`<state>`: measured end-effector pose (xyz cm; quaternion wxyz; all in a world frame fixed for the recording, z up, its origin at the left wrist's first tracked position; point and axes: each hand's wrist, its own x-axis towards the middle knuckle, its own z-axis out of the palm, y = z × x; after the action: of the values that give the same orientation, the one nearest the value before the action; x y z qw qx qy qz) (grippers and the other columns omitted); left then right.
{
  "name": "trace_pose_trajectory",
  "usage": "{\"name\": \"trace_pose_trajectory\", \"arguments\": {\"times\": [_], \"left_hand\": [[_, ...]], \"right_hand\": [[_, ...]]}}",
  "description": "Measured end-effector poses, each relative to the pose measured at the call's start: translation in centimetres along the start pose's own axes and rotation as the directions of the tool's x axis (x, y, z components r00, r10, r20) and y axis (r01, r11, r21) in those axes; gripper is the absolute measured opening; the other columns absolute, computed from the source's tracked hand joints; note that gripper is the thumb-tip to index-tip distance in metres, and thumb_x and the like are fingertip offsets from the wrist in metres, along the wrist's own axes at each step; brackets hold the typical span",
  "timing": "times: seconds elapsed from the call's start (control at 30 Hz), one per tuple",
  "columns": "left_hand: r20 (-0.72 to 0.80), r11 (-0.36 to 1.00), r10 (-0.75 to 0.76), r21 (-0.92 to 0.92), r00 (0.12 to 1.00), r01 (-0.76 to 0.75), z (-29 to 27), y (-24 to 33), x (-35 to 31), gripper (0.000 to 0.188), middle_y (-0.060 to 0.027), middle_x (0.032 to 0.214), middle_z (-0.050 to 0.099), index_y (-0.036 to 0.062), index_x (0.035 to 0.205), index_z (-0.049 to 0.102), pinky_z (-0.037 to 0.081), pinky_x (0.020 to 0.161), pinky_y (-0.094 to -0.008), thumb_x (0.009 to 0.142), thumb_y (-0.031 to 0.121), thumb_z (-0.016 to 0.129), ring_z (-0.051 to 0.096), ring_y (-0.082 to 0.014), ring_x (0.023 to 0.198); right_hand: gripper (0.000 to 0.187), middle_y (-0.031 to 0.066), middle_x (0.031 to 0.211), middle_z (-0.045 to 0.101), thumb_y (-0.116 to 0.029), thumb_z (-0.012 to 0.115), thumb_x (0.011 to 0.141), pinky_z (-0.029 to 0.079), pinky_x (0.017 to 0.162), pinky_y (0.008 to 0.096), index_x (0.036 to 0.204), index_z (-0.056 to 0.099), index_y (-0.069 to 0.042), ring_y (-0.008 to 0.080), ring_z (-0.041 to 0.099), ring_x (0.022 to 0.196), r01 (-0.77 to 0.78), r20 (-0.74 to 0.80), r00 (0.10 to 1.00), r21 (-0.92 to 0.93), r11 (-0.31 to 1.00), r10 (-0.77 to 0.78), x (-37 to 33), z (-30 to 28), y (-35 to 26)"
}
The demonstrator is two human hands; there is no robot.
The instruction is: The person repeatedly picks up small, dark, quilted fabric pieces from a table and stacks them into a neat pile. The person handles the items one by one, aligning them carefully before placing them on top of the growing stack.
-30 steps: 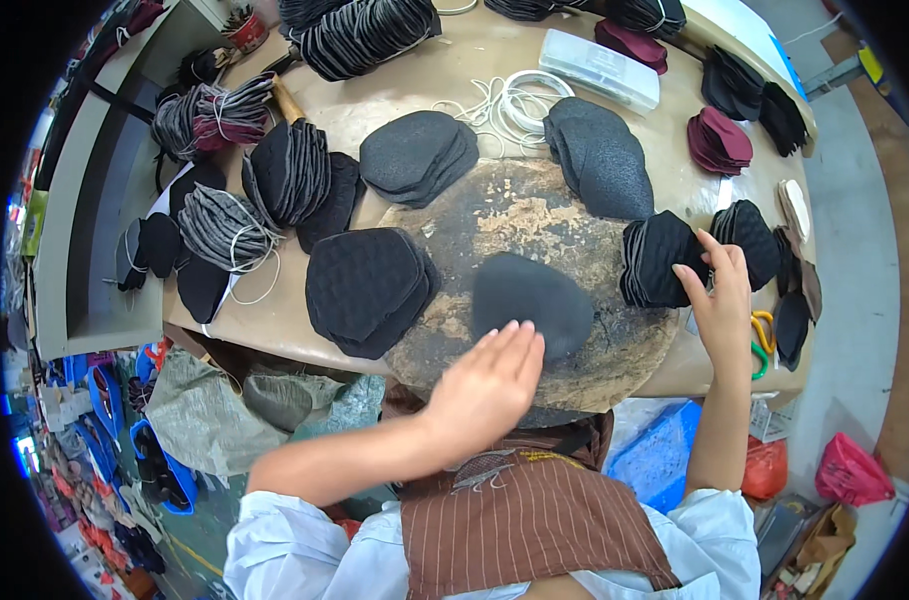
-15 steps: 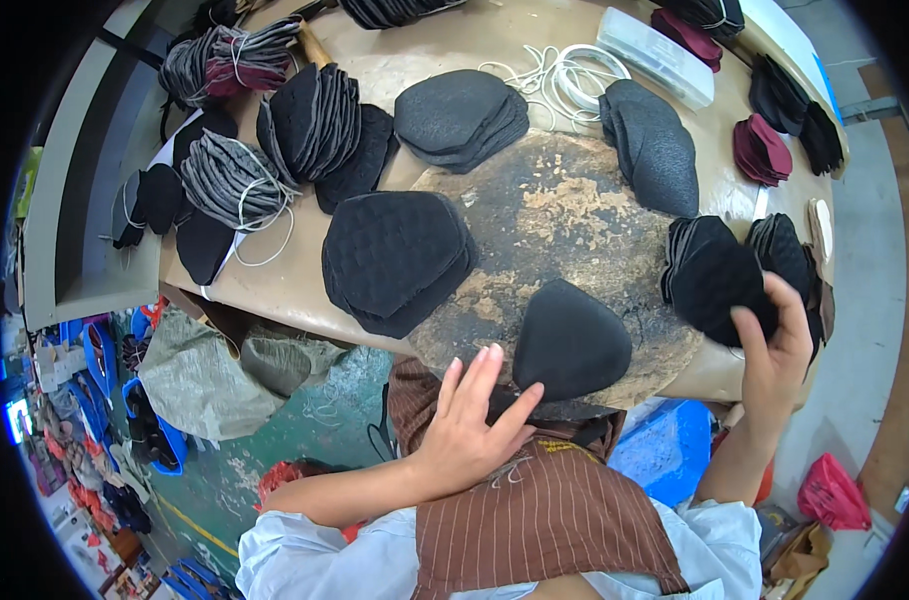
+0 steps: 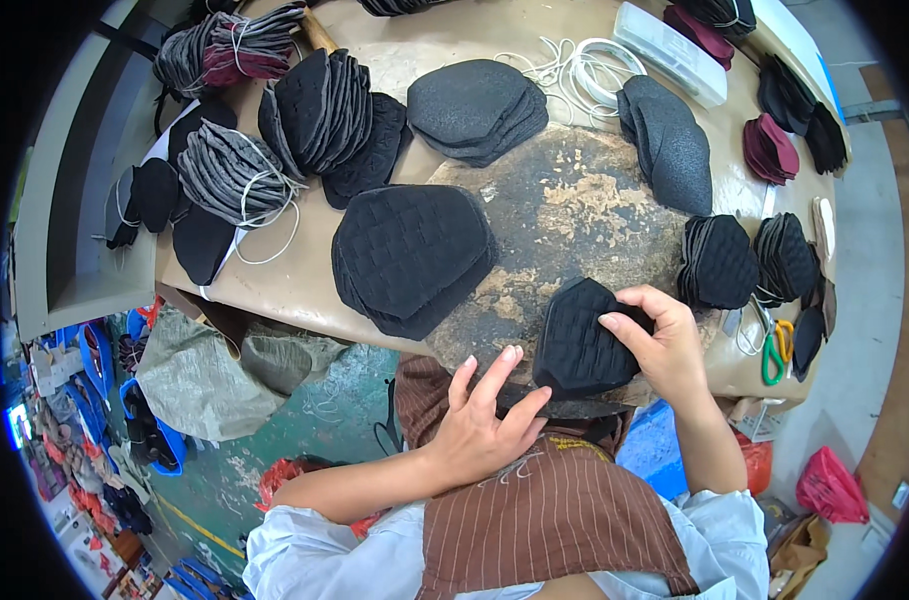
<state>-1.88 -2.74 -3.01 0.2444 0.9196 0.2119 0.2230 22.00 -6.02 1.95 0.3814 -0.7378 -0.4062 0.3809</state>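
Pad: black quilted pad (image 3: 582,340) at table's (image 3: 294,285) six-o'clock edge.
Right hand (image 3: 664,345): fingers pressed on pad.
Left hand (image 3: 484,420): spread, thumb at pad's edge.
Box: clear long box (image 3: 671,52), one o'clock.

The right hand (image 3: 664,345) covers the right edge of the quilted black pad (image 3: 582,340), the left hand (image 3: 479,425) hides the bench (image 3: 304,280) rim beneath it, and the stacks along the top edge are cut off.

A long clear plastic box (image 3: 671,52) lies at the desk's far right edge. A small lit screen (image 3: 18,424) glows bluish at lower left. A red plastic bag (image 3: 832,487) sits on the floor at lower right.
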Motion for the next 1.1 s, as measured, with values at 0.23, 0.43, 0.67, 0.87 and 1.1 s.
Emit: {"name": "trace_pose_trajectory", "arguments": {"times": [0.23,0.43,0.67,0.87,1.1], "left_hand": [[-0.014,1.000,-0.005,-0.022,1.000,0.005,0.2,-0.2,0.0,0.047,-0.0268,0.135,0.042,0.0139,0.108,0.058,0.019,0.108,-0.0478,0.066,0.021,0.080,0.036,-0.0323,0.132],[0.010,0.999,-0.013,-0.030,1.000,0.013,0.0,-0.2,0.1,0.051,-0.0259,0.135,0.042,0.0136,0.112,0.058,0.019,0.108,-0.0478,0.066,0.024,0.080,0.032,-0.0313,0.134],[0.118,0.990,-0.076,0.126,0.990,0.061,0.0,0.3,0.2,0.068,-0.0167,0.136,0.038,0.0154,0.135,0.050,0.022,0.106,-0.0463,0.078,0.045,0.070,0.039,-0.0219,0.126],[0.122,0.983,-0.042,0.183,0.992,0.019,-0.3,0.3,0.6,0.071,-0.0139,0.136,0.039,0.0135,0.136,0.050,0.020,0.107,-0.0461,0.077,0.049,0.068,0.039,-0.0202,0.126],[0.252,0.961,0.117,0.214,0.960,-0.173,-1.8,-0.3,3.5,0.064,-0.0161,0.144,0.038,0.0065,0.115,0.056,0.014,0.109,-0.0519,0.073,0.054,0.067,0.039,-0.0245,0.133]], "right_hand": [[0.018,0.0045,0.081,0.067,-0.007,0.073,0.082,0.048,0.069,0.0246,0.095,0.064,0.002,0.0066,0.058,0.077,-0.015,-0.023,1.000,0.000,1.000,0.015,-0.2,0.4,0.5],[0.018,0.0042,0.079,0.066,-0.006,0.073,0.081,0.048,0.067,0.0237,0.094,0.064,0.002,0.0055,0.058,0.075,-0.041,-0.038,0.998,0.036,0.999,0.043,-0.3,0.7,0.4],[0.016,0.0039,0.078,0.066,-0.005,0.073,0.081,0.048,0.063,0.0237,0.093,0.065,0.003,0.0057,0.059,0.072,-0.038,-0.074,0.997,0.017,0.999,0.039,-0.7,0.8,0.2],[0.015,0.0055,0.074,0.067,-0.007,0.073,0.081,0.048,0.059,0.0240,0.090,0.065,0.002,0.0060,0.059,0.068,-0.058,-0.118,0.991,0.012,0.998,0.059,-0.9,0.8,0.1],[0.015,0.0061,0.073,0.066,-0.007,0.074,0.080,0.047,0.060,0.0240,0.089,0.065,0.002,0.0059,0.059,0.068,-0.063,-0.090,0.994,-0.008,0.998,0.063,0.0,0.7,0.0]]}}
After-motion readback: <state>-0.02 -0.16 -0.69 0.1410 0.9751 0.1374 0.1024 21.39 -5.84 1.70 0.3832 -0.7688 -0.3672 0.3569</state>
